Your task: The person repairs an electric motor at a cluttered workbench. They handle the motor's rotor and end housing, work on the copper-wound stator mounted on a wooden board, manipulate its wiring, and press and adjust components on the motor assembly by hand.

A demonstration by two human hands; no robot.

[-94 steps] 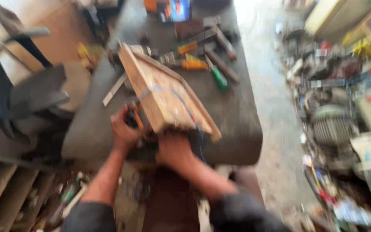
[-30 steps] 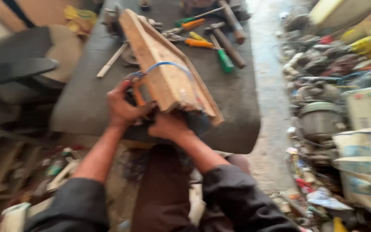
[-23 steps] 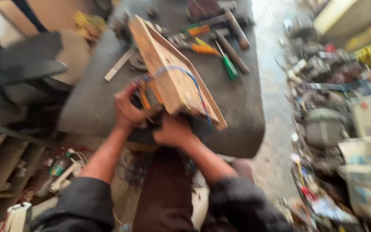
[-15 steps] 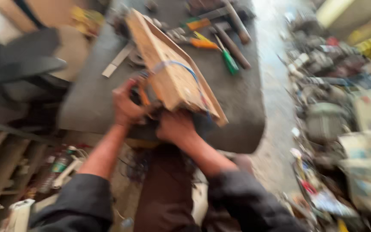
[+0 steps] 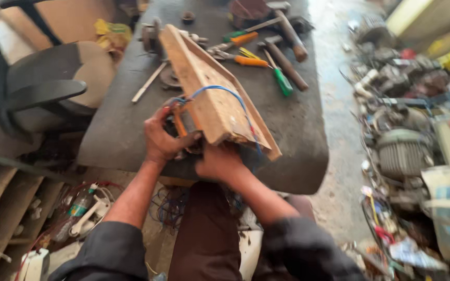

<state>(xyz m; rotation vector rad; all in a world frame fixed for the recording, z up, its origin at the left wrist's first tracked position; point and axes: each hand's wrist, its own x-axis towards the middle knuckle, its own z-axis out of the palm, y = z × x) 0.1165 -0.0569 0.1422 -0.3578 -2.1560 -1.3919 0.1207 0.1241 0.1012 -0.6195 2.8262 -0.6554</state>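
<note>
A long wooden board assembly [image 5: 204, 88] lies tilted on the dark workbench [image 5: 298, 130], its near end raised toward me. A blue wire [image 5: 235, 99] loops over the board. My left hand [image 5: 162, 138] grips an orange-wound coil part [image 5: 180, 122] tucked against the board's left side. My right hand [image 5: 220, 164] holds the board's near end from underneath. What lies beneath the board is hidden.
Hammers [image 5: 287, 31], orange-handled pliers [image 5: 248, 60] and a green-handled screwdriver [image 5: 282, 80] lie at the back of the bench. A chair [image 5: 37, 93] stands at the left. Motors and scrap [image 5: 402, 151] crowd the floor at the right. Wires and bottles [image 5: 79, 208] lie below left.
The view has shifted and steadied. Both hands have kept their hold on the board's near end and the coil part; the board has stayed in much the same tilt.
</note>
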